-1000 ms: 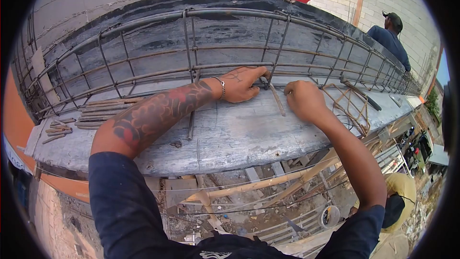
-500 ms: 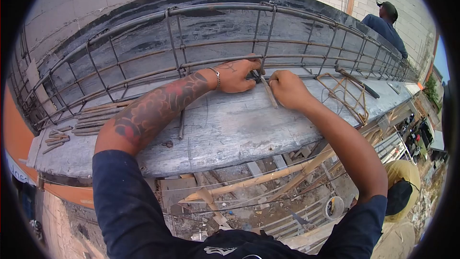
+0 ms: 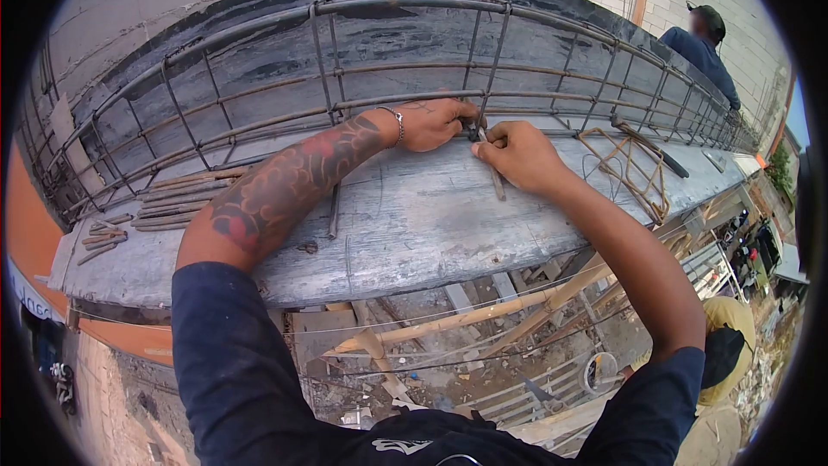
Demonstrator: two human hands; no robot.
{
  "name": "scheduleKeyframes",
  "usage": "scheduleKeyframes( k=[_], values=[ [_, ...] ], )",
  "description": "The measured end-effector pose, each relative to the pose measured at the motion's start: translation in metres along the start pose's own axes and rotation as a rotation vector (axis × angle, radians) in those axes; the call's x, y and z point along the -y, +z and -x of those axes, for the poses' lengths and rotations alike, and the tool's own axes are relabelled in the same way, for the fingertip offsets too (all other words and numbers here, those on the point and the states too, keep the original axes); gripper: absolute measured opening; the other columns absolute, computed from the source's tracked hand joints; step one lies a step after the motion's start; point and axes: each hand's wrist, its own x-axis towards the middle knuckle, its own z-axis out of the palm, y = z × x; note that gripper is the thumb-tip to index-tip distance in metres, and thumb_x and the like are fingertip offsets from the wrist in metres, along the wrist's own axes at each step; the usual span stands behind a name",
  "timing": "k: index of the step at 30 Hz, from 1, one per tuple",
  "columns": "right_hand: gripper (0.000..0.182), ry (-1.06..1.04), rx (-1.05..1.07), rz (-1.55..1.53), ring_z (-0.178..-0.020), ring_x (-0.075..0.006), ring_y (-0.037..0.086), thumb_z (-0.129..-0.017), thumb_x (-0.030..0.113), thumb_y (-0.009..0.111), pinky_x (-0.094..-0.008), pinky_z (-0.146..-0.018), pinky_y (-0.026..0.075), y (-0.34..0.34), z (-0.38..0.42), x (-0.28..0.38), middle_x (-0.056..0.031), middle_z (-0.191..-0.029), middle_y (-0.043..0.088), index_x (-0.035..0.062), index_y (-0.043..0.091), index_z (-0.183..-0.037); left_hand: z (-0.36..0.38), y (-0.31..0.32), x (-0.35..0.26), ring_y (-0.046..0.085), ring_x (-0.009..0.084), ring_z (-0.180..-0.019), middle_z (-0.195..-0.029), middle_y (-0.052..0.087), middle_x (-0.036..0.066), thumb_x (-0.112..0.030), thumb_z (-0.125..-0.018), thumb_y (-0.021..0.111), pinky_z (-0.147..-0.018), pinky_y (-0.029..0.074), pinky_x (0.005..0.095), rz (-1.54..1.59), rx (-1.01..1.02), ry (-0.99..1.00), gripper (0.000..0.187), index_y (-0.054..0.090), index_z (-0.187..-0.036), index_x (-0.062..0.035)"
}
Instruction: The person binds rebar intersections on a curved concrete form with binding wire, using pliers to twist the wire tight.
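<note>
A long steel rebar cage [image 3: 414, 102] rests on a grey board [image 3: 414, 207]. My left hand [image 3: 431, 123], with a bracelet at the wrist, is closed at the lower bar beside an upright stirrup; what its fingers grip is hidden. Just to its right, my right hand [image 3: 520, 155] is closed at the same joint, its thumb and finger pinched on something too small to make out. A short bar [image 3: 498, 183] slants down between both hands onto the board.
Short rods [image 3: 185, 200] and small offcuts [image 3: 103, 237] lie at the left. A bent wire frame [image 3: 628, 174] and a dark-handled tool [image 3: 660, 154] lie at the right. Several people are around; one in dark clothing [image 3: 703, 60] stands beyond the cage. Below the board's edge are bamboo poles [image 3: 466, 324].
The view has shifted slightly. My right hand has turned, and its thumb and fingertips have come closer to the joint. My left hand has moved slightly up along the bar.
</note>
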Motion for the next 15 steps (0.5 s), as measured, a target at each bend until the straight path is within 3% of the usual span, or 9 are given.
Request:
scheduleKeyframes(
  k=[4,6,8,15],
  values=[
    [0.034,-0.031,-0.021,-0.029,-0.084,-0.0357,0.065,-0.085,0.032,0.061,-0.0405,-0.078,0.049,-0.002,-0.001,-0.003,-0.0207,-0.083,0.067,-0.0002,0.07,-0.093,0.006,0.001,-0.008,0.045,0.0321,-0.125,-0.132,0.049,0.02,-0.012,-0.091,0.04,-0.107,0.034,0.037,-0.034,-0.025,-0.025,0.043,0.045,-0.132,-0.0004],
    [0.031,-0.035,-0.009,-0.045,-0.084,-0.037,0.065,-0.086,0.027,0.06,-0.0413,-0.079,0.049,-0.004,-0.008,-0.014,-0.0222,-0.084,0.067,-0.0012,0.069,-0.093,0.006,-0.002,-0.012,0.042,0.0316,-0.127,-0.133,0.047,0.019,-0.007,-0.089,0.039,-0.111,0.029,0.0387,-0.011,-0.008,-0.037,0.043,0.045,-0.131,-0.0046],
    [0.025,-0.242,-0.072,-0.026,-0.086,-0.0392,0.064,-0.086,0.018,0.056,-0.0431,-0.08,0.049,0.001,-0.014,-0.036,-0.025,-0.086,0.065,-0.0027,0.069,-0.092,0.006,-0.001,-0.009,0.042,0.0311,-0.128,-0.134,0.047,0.018,-0.007,-0.089,0.039,-0.111,0.029,0.039,-0.003,-0.005,-0.026,0.043,0.045,-0.131,-0.005],
    [0.022,-0.163,-0.194,0.039,-0.089,-0.0404,0.063,-0.085,0.012,0.053,-0.0446,-0.08,0.049,0.012,-0.008,-0.023,-0.0255,-0.088,0.065,-0.0042,0.066,-0.091,0.006,-0.003,-0.012,0.038,0.0299,-0.13,-0.135,0.046,0.016,-0.008,-0.088,0.038,-0.112,0.027,0.0398,-0.016,0.019,-0.036,0.043,0.044,-0.131,-0.0049]
  ],
)
